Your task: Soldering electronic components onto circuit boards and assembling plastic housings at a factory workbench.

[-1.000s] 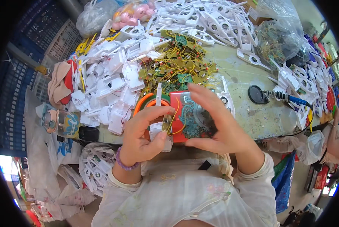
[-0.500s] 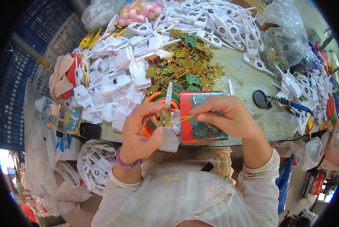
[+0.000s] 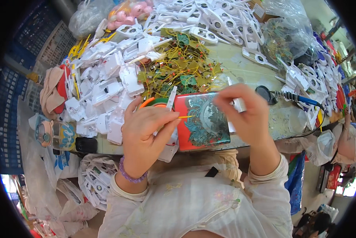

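The left hand (image 3: 146, 129) is closed, thumb and forefinger pinching yellow wires (image 3: 186, 117) whose ends stick out to the right above a red box with a teal patterned panel (image 3: 182, 139). Below that hand, at the near edge of the workbench (image 3: 241, 59), a white plastic housing (image 3: 168, 153) shows in part; its narrow stem points away from the person. Whether the hand also grips the housing is hidden. The right hand (image 3: 245, 115) is raised over the right side of the box, fingers bent and blurred; nothing shows in it, and how far it is closed cannot be told.

The piece in hand looks partway through: the visible wire ends are loose, so they seem unattached there. The soldering iron (image 3: 309, 101) lies to the right in its spring holder (image 3: 287, 95). Much appears left, judging by the heap of wired circuit boards (image 3: 186, 65) at the far middle and the many white housings (image 3: 106, 89) on the left. Whether any of those are finished cannot be told.
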A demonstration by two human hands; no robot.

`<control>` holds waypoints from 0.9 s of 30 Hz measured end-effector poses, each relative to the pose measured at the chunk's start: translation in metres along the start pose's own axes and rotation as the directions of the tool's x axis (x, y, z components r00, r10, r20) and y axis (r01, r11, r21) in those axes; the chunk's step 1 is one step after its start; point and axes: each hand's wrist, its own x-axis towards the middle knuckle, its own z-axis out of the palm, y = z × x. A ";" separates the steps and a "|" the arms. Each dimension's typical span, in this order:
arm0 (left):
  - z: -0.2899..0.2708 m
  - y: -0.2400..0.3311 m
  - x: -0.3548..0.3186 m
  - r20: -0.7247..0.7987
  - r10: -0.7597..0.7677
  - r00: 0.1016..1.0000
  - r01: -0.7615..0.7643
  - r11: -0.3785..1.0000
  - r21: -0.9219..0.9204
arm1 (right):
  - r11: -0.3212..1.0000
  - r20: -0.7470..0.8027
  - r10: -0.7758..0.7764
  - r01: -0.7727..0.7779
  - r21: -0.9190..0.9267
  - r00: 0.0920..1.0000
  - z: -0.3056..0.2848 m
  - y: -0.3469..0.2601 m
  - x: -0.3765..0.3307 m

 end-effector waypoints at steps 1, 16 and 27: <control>0.000 -0.001 -0.002 -0.011 -0.020 1.000 0.020 1.000 -0.024 | 0.990 -0.084 0.080 -0.089 -0.113 0.993 -0.011 0.011 -0.007; 0.014 0.010 -0.009 -0.066 0.112 0.992 -0.098 0.977 0.188 | 0.890 -0.106 0.440 -0.449 -0.081 0.892 -0.033 -0.004 -0.049; 0.007 0.011 -0.014 -0.067 0.127 0.990 -0.120 0.988 0.098 | 0.961 0.133 -0.171 0.195 -0.195 0.976 0.003 -0.032 -0.011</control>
